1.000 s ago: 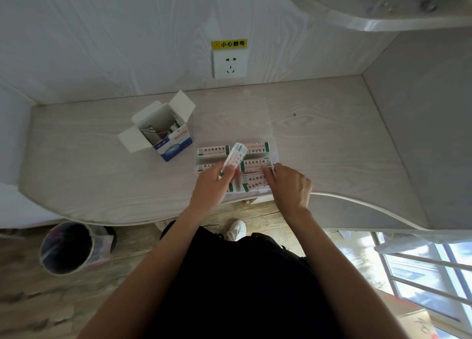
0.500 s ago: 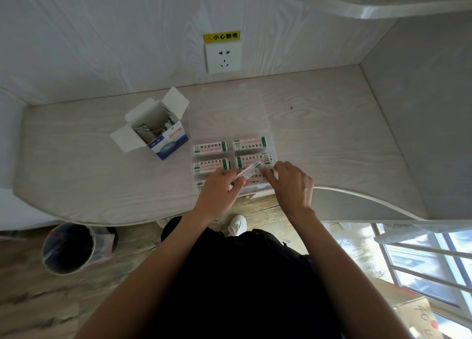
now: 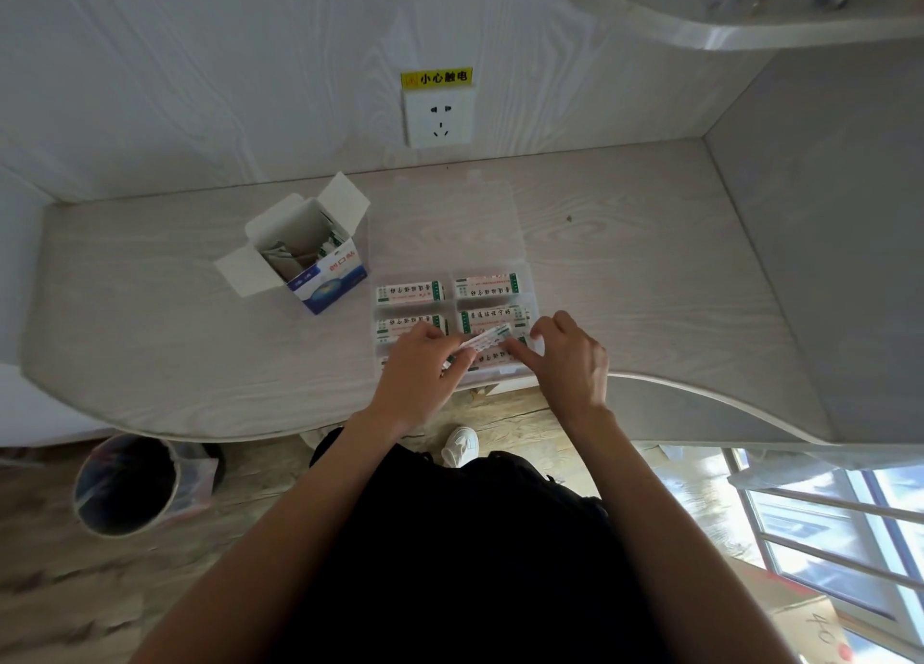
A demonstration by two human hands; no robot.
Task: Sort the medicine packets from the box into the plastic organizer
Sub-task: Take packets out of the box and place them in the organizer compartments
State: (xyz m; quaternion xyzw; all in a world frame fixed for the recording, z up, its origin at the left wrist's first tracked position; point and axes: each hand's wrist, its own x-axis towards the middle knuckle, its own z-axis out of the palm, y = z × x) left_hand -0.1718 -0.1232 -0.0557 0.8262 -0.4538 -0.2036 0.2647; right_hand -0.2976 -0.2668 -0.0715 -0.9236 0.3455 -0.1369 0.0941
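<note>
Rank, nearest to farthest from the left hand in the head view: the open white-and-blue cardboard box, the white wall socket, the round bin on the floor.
From the left hand:
1. Open white-and-blue cardboard box, up-left on the desk.
2. White wall socket, on the back wall.
3. Round bin, lower left, on the floor.

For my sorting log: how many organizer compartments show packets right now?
5: far-left, far-right, middle-left, middle-right, near-right. The left hand covers the near-left one, so it may hold more.

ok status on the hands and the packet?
Left hand pinching packet over organizer, near right cell. Right hand steadying the packet's end. Box open, packets left. Nothing blocking.
</note>
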